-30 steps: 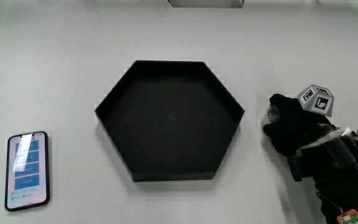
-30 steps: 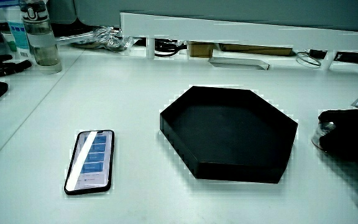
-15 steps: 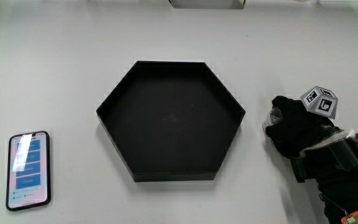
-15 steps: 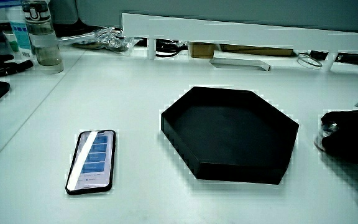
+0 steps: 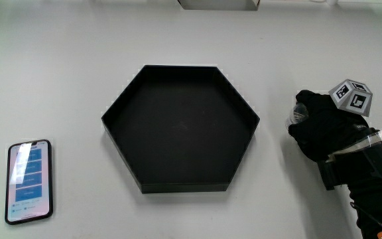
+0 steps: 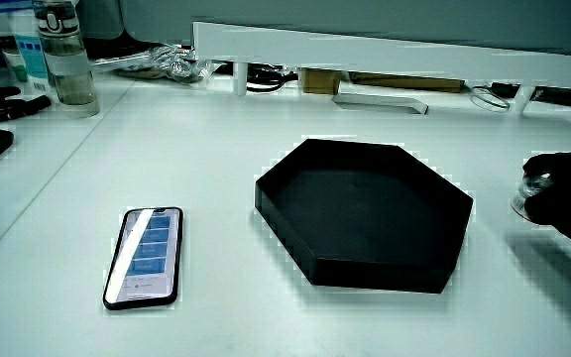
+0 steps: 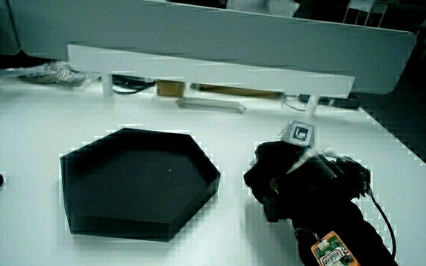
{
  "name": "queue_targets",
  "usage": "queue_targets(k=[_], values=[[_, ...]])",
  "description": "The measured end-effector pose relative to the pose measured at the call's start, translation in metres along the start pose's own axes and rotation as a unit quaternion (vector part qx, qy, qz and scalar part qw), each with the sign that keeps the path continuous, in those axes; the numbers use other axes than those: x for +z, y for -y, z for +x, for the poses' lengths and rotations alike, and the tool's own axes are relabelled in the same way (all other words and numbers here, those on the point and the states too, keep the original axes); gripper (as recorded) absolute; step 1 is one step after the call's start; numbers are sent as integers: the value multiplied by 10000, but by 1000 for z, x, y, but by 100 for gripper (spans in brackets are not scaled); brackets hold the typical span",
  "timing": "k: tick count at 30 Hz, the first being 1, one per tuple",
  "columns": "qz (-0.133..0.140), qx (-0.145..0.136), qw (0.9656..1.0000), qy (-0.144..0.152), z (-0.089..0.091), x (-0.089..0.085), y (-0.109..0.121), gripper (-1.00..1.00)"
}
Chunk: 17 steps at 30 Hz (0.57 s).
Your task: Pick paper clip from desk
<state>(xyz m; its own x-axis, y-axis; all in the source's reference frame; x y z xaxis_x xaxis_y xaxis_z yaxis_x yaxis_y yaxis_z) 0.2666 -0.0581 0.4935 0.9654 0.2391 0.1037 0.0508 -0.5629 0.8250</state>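
Paper clip: failing to make it out in any view, so unable to say where on the tabletop (image 5: 58,66) it is lying. Seeing the hand (image 5: 323,129) resting low on the tabletop beside the black hexagonal tray (image 5: 178,66), apart from the tray's wall and roughly level with the tray's middle. Showing in both side views as well, close to the tray (image 6: 385,273) at the picture's edge (image 6: 568,203), and as a dark bulk beside the tray (image 7: 117,222) in the closer look (image 7: 287,177). Carrying the patterned cube (image 5: 352,97) on its back, tilted upward (image 7: 299,134). Covering part of a small clear rounded thing (image 5: 299,114) on the side facing the tray, also glinting in a side view (image 6: 529,191); unable to tell what that thing is, or whether the hand is gripping it or merely lying over it. Trailing the forearm (image 5: 377,192) toward the person, nearer than the tray. Noting a phone (image 5: 28,180) lying flat with its screen lit, well apart from the tray and nearer to the person than the tray's middle (image 6: 144,256). Noting a low white partition (image 6: 395,50) farther from the person than the tray, and a clear bottle (image 6: 64,59) standing upright, also farther from the person than the tray.
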Motion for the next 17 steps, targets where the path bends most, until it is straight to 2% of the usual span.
queue_targets(k=[3,7,9,10,11,13,14,15,17], values=[[-81,-17,10000,-52,-1,-1,-1,100],[-48,39,10000,-42,-2,-1,0,100],[-34,196,9997,-107,-7,1,1,100],[70,276,9996,-93,-12,2,3,100],[10,283,9996,-73,-16,2,3,100],[64,349,9993,-73,-23,4,6,100],[29,489,9988,-92,-29,6,8,100],[185,666,9975,-139,-36,8,13,100],[165,771,9968,-101,-45,7,14,100]])
